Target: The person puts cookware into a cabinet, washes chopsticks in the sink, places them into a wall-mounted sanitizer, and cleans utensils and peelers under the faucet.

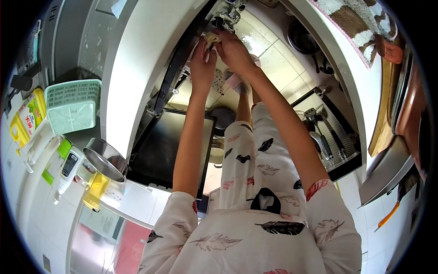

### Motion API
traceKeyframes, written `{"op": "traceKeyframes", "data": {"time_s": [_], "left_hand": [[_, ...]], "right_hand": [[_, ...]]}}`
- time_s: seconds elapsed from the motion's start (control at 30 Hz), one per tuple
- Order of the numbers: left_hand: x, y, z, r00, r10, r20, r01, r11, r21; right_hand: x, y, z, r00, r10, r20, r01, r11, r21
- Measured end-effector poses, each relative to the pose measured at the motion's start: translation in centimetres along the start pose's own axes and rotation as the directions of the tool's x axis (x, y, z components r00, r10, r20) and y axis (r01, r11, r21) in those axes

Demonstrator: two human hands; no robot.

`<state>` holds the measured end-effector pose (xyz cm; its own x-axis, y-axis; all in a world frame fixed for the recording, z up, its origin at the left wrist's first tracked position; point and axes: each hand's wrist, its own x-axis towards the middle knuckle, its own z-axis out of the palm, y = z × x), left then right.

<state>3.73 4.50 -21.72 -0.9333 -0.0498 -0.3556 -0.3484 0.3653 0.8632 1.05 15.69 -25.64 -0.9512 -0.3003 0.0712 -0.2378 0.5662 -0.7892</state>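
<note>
Both of my hands are together at the upper middle, beside the dark edge of a long opening in the white counter. Between them is a small pale yellowish item (211,38), too small to name. My left hand (202,64) has its fingers bent around the item's left side. My right hand (230,50) reaches in from the right, its fingertips on the item. Just above the hands are shiny metal fittings (228,16).
A green basket (70,107), a yellow bottle (28,116) and a metal pot (106,157) are on the left. An open drawer with utensils (326,132) lies right of my legs. A dark pan (302,39) and a patterned towel (351,27) are at the upper right.
</note>
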Motion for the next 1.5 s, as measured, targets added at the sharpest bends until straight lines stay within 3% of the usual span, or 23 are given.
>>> {"op": "traceKeyframes", "data": {"time_s": [0.1,0.17,0.3,0.47,0.67,0.7,0.77,0.8,0.87,0.93,1.07,1.13,1.2,1.27,1.4,1.5], "left_hand": [[-0.8,-0.7,0.6,0.993,0.030,-0.111,-0.046,0.988,-0.150],[-1.3,-0.8,0.5,0.993,-0.001,-0.117,-0.032,0.958,-0.284],[-1.3,-0.2,0.3,0.995,0.021,-0.097,-0.049,0.953,-0.298],[-1.0,0.6,0.1,0.995,0.006,-0.104,-0.028,0.976,-0.215],[-1.1,0.7,0.0,0.997,0.007,-0.082,-0.030,0.959,-0.281],[-1.2,0.7,0.0,0.996,0.011,-0.085,-0.035,0.958,-0.284],[-1.6,0.7,-0.1,0.997,-0.038,-0.069,0.014,0.947,-0.322],[-1.8,0.5,-0.2,0.996,-0.037,-0.078,0.009,0.944,-0.331],[-2.3,0.3,-0.5,0.997,-0.079,-0.005,0.073,0.945,-0.319],[-3.3,-0.1,-0.8,0.995,-0.096,0.031,0.101,0.953,-0.285],[-6.0,-2.4,-1.1,0.995,-0.056,0.080,0.067,0.989,-0.133],[-7.8,0.5,-2.6,0.976,-0.090,0.197,0.123,0.980,-0.158],[-9.3,2.2,-4.1,0.964,-0.089,0.251,0.141,0.970,-0.197],[-10.5,2.9,-5.3,0.962,-0.081,0.262,0.153,0.951,-0.268],[-12.2,6.6,-8.0,0.972,-0.039,0.232,0.092,0.971,-0.222],[-12.2,9.1,-9.3,0.982,-0.014,0.187,0.059,0.970,-0.237]], "right_hand": [[-0.2,0.1,0.9,0.993,0.092,-0.070,-0.088,0.994,0.059],[-0.4,-0.3,0.5,0.989,0.141,0.037,-0.143,0.989,0.048],[0.3,-1.1,0.0,0.983,0.184,0.003,-0.183,0.981,0.062],[0.6,-0.4,0.1,0.965,0.232,0.126,-0.221,0.970,-0.098],[0.8,0.6,-1.1,0.940,0.215,0.264,-0.229,0.973,0.022],[0.6,0.8,-0.8,0.941,0.212,0.262,-0.224,0.974,0.019],[-0.5,1.1,0.1,0.975,0.211,0.075,-0.206,0.975,-0.078],[-1.1,1.3,0.3,0.976,0.202,0.079,-0.196,0.977,-0.085],[-2.5,2.1,-0.1,0.937,0.291,0.192,-0.275,0.956,-0.107],[-3.8,1.9,-1.3,0.795,0.479,0.372,-0.466,0.875,-0.132],[-9.1,3.1,-2.7,0.648,0.487,0.585,-0.451,0.865,-0.221],[-10.5,0.9,-4.6,0.654,0.484,0.582,-0.428,0.871,-0.242],[-11.0,-2.9,-7.5,0.663,0.508,0.551,-0.505,0.846,-0.173],[-12.3,-2.3,-7.2,0.700,0.429,0.571,-0.397,0.898,-0.189],[-10.8,-5.4,-9.2,0.733,0.402,0.550,-0.353,0.915,-0.198],[-7.4,-8.2,-10.7,0.789,0.326,0.521,-0.319,0.942,-0.105]]}}
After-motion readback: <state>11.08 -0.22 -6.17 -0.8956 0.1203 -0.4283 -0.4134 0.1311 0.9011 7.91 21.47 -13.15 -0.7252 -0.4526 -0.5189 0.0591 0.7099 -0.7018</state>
